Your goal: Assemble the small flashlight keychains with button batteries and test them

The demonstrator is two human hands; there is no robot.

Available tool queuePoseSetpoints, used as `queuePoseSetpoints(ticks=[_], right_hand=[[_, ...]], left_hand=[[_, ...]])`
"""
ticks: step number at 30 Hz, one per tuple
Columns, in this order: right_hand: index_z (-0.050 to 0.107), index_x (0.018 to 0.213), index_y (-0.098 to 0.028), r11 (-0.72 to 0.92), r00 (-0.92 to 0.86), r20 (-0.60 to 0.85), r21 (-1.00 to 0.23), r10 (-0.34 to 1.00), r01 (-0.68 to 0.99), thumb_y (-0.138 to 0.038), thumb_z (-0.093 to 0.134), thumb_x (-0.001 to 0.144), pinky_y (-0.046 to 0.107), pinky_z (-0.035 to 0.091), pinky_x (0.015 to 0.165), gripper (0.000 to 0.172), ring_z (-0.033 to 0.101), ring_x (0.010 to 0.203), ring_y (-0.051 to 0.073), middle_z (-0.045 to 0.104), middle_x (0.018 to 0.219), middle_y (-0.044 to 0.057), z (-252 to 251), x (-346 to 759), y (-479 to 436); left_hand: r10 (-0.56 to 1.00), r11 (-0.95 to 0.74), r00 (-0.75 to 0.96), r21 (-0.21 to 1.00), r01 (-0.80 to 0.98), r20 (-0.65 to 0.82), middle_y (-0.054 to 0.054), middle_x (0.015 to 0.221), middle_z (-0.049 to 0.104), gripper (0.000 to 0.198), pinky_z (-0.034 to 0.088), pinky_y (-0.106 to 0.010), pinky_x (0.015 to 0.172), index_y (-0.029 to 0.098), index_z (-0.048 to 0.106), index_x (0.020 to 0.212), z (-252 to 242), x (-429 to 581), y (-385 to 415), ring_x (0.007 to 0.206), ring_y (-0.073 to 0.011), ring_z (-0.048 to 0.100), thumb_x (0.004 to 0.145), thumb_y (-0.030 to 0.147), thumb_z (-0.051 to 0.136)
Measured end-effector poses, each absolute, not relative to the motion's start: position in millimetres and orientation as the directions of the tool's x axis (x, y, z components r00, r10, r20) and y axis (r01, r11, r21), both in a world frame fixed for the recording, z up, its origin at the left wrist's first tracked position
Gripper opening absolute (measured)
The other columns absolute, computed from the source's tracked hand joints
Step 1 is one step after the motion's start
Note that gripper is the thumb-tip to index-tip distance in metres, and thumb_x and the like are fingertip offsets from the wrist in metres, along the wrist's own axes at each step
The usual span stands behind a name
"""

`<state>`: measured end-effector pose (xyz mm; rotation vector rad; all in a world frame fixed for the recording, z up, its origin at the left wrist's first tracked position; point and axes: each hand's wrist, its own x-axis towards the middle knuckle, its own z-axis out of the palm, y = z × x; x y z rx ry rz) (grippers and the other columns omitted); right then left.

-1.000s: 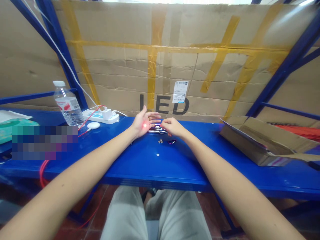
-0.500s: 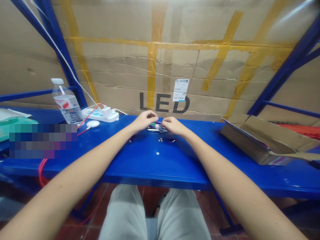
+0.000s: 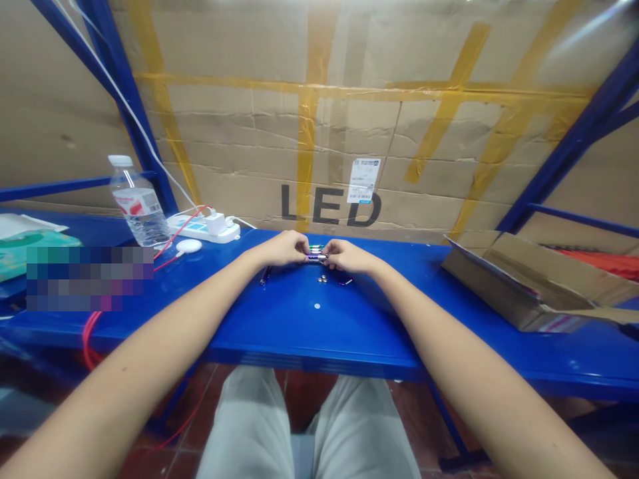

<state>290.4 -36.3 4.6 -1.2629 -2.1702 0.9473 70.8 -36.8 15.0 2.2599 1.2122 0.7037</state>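
Note:
Between my two hands lie several slim metallic cylinders, with a purple and silver cylinder (image 3: 315, 257) at the front and a green one (image 3: 315, 247) behind it. My left hand (image 3: 291, 249) has its fingertips closed on the left end of the purple and silver cylinder. The fingers of my right hand (image 3: 342, 255) pinch its right end. Small silver balls or beads (image 3: 322, 279) rest on the blue table (image 3: 299, 332) in front. A purple carabiner-like piece (image 3: 346, 282) is near my right wrist, and a dark slim piece (image 3: 266, 275) lies by my left wrist.
A water bottle (image 3: 140, 206), a white power strip (image 3: 204, 228) and a round white object (image 3: 188, 247) stand at the left, with red cable around. An open cardboard box (image 3: 519, 286) is on the right. A taped cardboard sheet (image 3: 239, 146) rises behind the table.
My left hand has come down and closed on the cylinder's left end. My right hand has shifted slightly down, its fingers now on the other end. The camera view has moved a little.

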Motion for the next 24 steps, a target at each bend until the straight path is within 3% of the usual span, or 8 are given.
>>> queuePoseSetpoints(ticks=[8,11,15,19,24], right_hand=[[0.063,0.079,-0.015,0.427,-0.581,0.007,-0.685,0.814,0.59,-0.009,0.064,0.068,0.022,0.043,0.059,0.013,0.056,0.062,0.012,0.065,0.071,0.001,14.3,301.2,-36.3],[0.066,0.076,-0.015,0.468,-0.597,0.005,-0.626,0.802,0.624,-0.019,0.068,0.068,0.023,0.04,0.06,0.008,0.054,0.063,0.012,0.065,0.07,0.001,16.7,301.9,-38.4],[0.066,0.069,-0.016,0.482,-0.576,0.004,-0.551,0.818,0.681,-0.037,0.069,0.074,0.025,0.034,0.055,0.023,0.047,0.057,0.011,0.058,0.062,-0.001,20.1,300.4,-43.5],[0.069,0.074,-0.016,0.504,-0.6,-0.01,-0.532,0.8,0.681,-0.021,0.065,0.072,0.024,0.038,0.057,0.007,0.051,0.059,0.011,0.062,0.067,-0.001,19.9,301.2,-43.1],[0.072,0.076,-0.016,0.511,-0.619,-0.021,-0.542,0.785,0.667,-0.014,0.065,0.068,0.023,0.04,0.059,0.011,0.055,0.061,0.012,0.065,0.067,0.0,17.5,306.8,-35.9]], left_hand=[[0.832,-0.539,0.512,0.522,0.661,0.211,-0.003,0.069,0.07,0.011,0.04,-0.029,0.058,0.022,0.074,0.072,13.1,67.8,-36.5,0.061,-0.0181,0.058,0.062,0.019,0.072],[0.83,-0.544,0.519,0.497,0.677,0.202,-0.003,0.069,0.069,0.009,0.04,-0.028,0.057,0.022,0.073,0.071,11.9,69.1,-37.2,0.059,-0.0175,0.057,0.062,0.02,0.072],[0.831,-0.539,0.527,0.491,0.685,0.178,-0.003,0.069,0.068,0.008,0.04,-0.028,0.056,0.023,0.071,0.07,11.4,69.6,-38.0,0.061,-0.0185,0.058,0.062,0.02,0.071],[0.83,-0.545,0.519,0.499,0.673,0.206,-0.002,0.064,0.065,0.007,0.04,-0.029,0.055,0.023,0.071,0.066,10.9,68.4,-37.3,0.055,-0.0165,0.053,0.06,0.018,0.072],[0.824,-0.55,0.526,0.513,0.659,0.208,-0.002,0.06,0.064,0.008,0.041,-0.03,0.057,0.023,0.07,0.061,11.0,68.6,-38.0,0.055,-0.0166,0.052,0.058,0.016,0.072]])
